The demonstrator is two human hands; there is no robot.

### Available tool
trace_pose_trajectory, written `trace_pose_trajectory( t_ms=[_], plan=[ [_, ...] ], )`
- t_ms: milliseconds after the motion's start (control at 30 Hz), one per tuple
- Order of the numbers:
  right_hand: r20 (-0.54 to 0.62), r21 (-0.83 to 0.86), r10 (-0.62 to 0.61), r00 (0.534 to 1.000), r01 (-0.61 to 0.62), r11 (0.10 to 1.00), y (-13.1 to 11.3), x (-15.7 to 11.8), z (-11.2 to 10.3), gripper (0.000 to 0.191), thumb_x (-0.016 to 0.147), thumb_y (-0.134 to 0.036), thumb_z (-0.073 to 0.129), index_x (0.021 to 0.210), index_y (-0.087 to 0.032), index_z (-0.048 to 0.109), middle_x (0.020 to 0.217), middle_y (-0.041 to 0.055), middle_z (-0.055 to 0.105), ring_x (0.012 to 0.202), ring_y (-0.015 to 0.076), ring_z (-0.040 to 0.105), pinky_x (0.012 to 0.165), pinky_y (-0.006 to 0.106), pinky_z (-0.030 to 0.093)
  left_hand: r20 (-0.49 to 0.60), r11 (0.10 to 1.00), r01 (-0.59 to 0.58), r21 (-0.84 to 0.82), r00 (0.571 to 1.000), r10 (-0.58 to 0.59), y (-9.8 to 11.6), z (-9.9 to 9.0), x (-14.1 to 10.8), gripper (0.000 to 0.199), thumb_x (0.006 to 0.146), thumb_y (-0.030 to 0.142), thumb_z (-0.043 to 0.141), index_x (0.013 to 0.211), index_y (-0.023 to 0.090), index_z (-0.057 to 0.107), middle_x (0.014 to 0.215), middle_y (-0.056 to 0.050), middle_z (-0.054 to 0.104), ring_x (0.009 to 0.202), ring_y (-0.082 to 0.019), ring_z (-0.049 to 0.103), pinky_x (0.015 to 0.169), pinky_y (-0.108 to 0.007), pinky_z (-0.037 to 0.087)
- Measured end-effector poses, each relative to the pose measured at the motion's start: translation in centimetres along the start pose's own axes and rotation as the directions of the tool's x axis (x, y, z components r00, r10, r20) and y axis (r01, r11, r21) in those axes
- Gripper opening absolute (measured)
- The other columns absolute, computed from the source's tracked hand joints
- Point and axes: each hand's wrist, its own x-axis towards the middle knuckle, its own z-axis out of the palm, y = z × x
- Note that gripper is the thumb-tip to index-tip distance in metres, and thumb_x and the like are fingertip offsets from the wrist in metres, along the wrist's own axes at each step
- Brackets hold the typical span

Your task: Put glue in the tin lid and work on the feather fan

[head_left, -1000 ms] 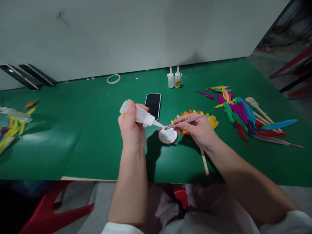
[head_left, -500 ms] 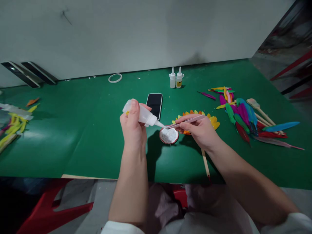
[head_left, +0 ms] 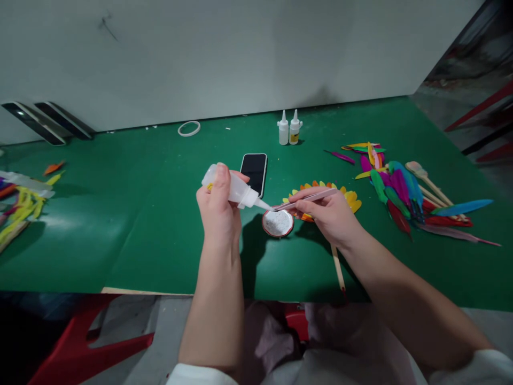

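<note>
Two things in hand: grips a translucent squeeze bottle point(head_left: 240, 190) in the left hand point(head_left: 216, 211), with fingers wrapped round its body, and pinches a slim pale tool point(head_left: 316, 196) between thumb and fingers of the right hand point(head_left: 334, 216). Tilts the bottle along its long axis, base up at the left, nozzle down to the right; slants the tool the opposite way, working end down to the left. Brings both tips together just over the far rim of a small round dish point(head_left: 278, 236) on the green tabletop point(head_left: 160, 224). Cannot tell whether in contact. Keeps the dish below and between the two hands, nearer the right fingers. Beyond, to the right, partly behind the right hand: a yellow-and-orange petalled piece point(head_left: 352, 201).
</note>
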Motion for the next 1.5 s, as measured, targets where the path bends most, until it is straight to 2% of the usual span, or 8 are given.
trace_pose_trajectory(
  t_ms=[400, 767, 933, 1167, 1500],
  plan=[
    [-0.006, 0.019, 0.002, 1.0, -0.002, 1.0, 0.0, 0.02, -0.04, 0.01, 0.067, -0.026, 0.073, 0.075, -0.021, 0.072, 0.069, 0.0024, 0.071, 0.059, 0.0111, 0.062, 0.054, 0.022, 0.048, 0.004, 1.0, 0.007, -0.017, 1.0, -0.007, 0.04, -0.05, -0.09, 0.043, 0.077, 0.054, 0.056, 0.057, 0.016, 0.063, 0.047, 0.001, 0.042, 0.042, -0.007, 0.041, 0.038, -0.021, 0.025],
    [-0.001, -0.003, 0.002, 1.0, -0.002, 1.0, -0.04, 0.01, 0.02, 0.01, 0.066, -0.027, 0.073, 0.074, -0.021, 0.072, 0.067, 0.0012, 0.07, 0.058, 0.0115, 0.062, 0.053, 0.022, 0.048, -0.044, 0.997, 0.06, -0.045, 0.997, -0.062, 0.16, 0.11, -0.19, 0.041, 0.076, 0.051, 0.058, 0.058, 0.015, 0.065, 0.045, 0.002, 0.042, 0.039, -0.006, 0.039, 0.037, -0.021, 0.024],
    [-0.014, -0.004, 0.013, 1.0, -0.013, 1.0, -0.1, 0.0, 0.11, 0.01, 0.066, -0.028, 0.073, 0.074, -0.021, 0.072, 0.067, 0.0013, 0.07, 0.06, 0.0121, 0.062, 0.054, 0.023, 0.048, -0.05, 0.999, 0.041, -0.001, 0.998, -0.041, 0.05, 0.06, -0.1, 0.04, 0.075, 0.051, 0.057, 0.06, 0.016, 0.065, 0.045, 0.003, 0.041, 0.041, -0.006, 0.042, 0.04, -0.02, 0.03],
    [-0.02, -0.032, 0.019, 1.0, -0.02, 0.999, -0.18, 0.07, 0.17, 0.016, 0.064, -0.032, 0.074, 0.074, -0.019, 0.072, 0.066, 0.0021, 0.068, 0.058, 0.0127, 0.06, 0.054, 0.025, 0.048, -0.064, 1.0, 0.013, 0.008, 0.998, -0.012, -0.12, 0.1, -0.05, 0.039, 0.075, 0.05, 0.057, 0.059, 0.015, 0.063, 0.049, 0.001, 0.048, 0.045, -0.008, 0.047, 0.045, -0.022, 0.037],
    [-0.026, -0.053, 0.019, 0.999, -0.021, 0.998, -0.12, 0.03, 0.11, 0.017, 0.065, -0.033, 0.073, 0.075, -0.02, 0.072, 0.067, 0.0025, 0.069, 0.059, 0.0136, 0.062, 0.054, 0.026, 0.049, -0.054, 0.999, 0.01, -0.031, 0.998, -0.012, -0.13, 0.01, -0.08, 0.037, 0.076, 0.048, 0.058, 0.06, 0.015, 0.064, 0.05, 0.002, 0.044, 0.045, -0.007, 0.045, 0.045, -0.021, 0.037]
  ],
)
